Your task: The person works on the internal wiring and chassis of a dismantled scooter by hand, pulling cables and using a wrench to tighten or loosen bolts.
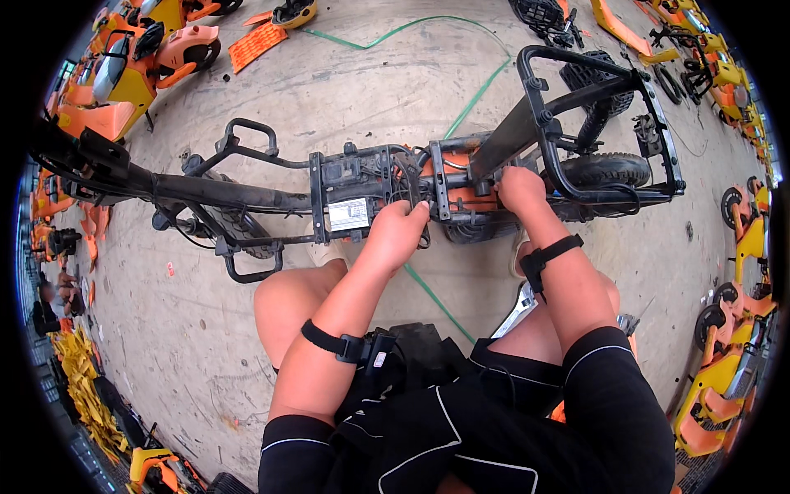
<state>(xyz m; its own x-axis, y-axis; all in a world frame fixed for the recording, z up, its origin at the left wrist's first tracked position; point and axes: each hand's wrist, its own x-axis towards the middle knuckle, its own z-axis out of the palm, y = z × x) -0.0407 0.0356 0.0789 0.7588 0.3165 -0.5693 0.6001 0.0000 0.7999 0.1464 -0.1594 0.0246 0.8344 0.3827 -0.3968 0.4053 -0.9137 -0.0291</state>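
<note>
Centrally, one stripped black scooter frame [247, 193] lies on its side on concrete floor [181, 329]. Left hand [397, 233] curled around cable bundle [409, 185] beside white label [349, 213]; right hand [521, 189] fisted on frame's orange midsection [461, 177], grip probably closed. Rear tyre [605, 169] right of it. Green strap [473, 99] beyond.

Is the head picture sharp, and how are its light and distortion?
Head view: even daylight, soft shadows, no strong glare; left hand, right hand and black scooter frame are sharp; fisheye bends straight edges, and the orange scooters near the dark rim look squeezed and softer.
</note>
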